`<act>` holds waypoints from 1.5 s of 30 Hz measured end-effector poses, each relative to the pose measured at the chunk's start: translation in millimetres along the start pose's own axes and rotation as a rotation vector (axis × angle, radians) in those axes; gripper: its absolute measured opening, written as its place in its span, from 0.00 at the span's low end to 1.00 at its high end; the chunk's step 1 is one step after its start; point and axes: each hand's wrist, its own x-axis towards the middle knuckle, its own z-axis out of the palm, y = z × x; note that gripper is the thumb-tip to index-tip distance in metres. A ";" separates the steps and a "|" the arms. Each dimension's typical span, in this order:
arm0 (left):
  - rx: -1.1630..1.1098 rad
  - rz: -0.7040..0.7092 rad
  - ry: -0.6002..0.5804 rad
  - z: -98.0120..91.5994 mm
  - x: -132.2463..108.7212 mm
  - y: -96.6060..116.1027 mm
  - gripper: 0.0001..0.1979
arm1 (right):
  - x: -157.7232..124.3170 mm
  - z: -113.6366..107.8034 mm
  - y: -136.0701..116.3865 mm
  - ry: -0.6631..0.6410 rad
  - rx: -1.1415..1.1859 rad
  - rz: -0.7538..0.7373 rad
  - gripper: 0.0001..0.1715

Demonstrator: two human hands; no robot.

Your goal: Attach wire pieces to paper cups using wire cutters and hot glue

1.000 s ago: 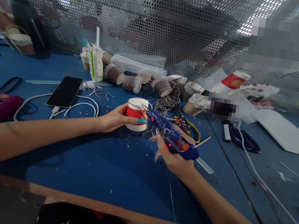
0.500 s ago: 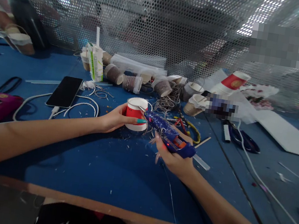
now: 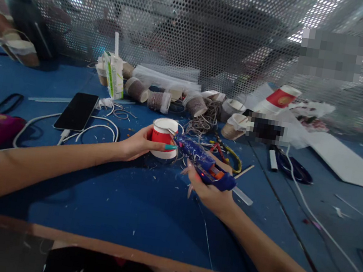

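My left hand [image 3: 139, 144] is wrapped round the left side of a red and white paper cup [image 3: 162, 137], which stands upright near the middle of the view. A blue glue gun [image 3: 199, 155] is gripped in my right hand [image 3: 212, 191], with a clear glue stick [image 3: 243, 195] sticking out behind it. The gun's metal nozzle is at the cup's right upper rim; whether it touches cannot be made out. A small red light glows on the gun.
A black phone [image 3: 77, 111] on a white cable lies left, near a magenta tool [image 3: 6, 132]. Behind the cup are twine-wrapped cups [image 3: 158, 101], tangled twine [image 3: 206, 119] and a carton [image 3: 115, 77]. Yellow-handled pliers [image 3: 235, 157] and scissors [image 3: 295, 168] lie right. Perforated metal screen [image 3: 171, 24] stands behind.
The whole view has shifted slightly, with things now a little further left. Both hands keep their hold on the cup and the glue gun, nearly unmoved relative to each other.
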 end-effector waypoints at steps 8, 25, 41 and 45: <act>-0.002 -0.010 -0.008 -0.8 0.5 0.1 0.25 | -1.6 0.2 4.4 -0.004 0.010 0.004 0.09; -0.001 -0.004 -0.005 0.4 -0.5 0.7 0.24 | -0.4 0.0 0.4 0.002 -0.013 -0.006 0.10; -0.027 0.001 -0.025 -0.1 -1.0 1.6 0.25 | 3.4 -3.6 -10.7 0.018 -0.071 0.024 0.12; -0.027 -0.010 -0.010 -0.4 -0.7 1.8 0.26 | 3.4 -3.5 -10.6 0.026 -0.086 0.005 0.12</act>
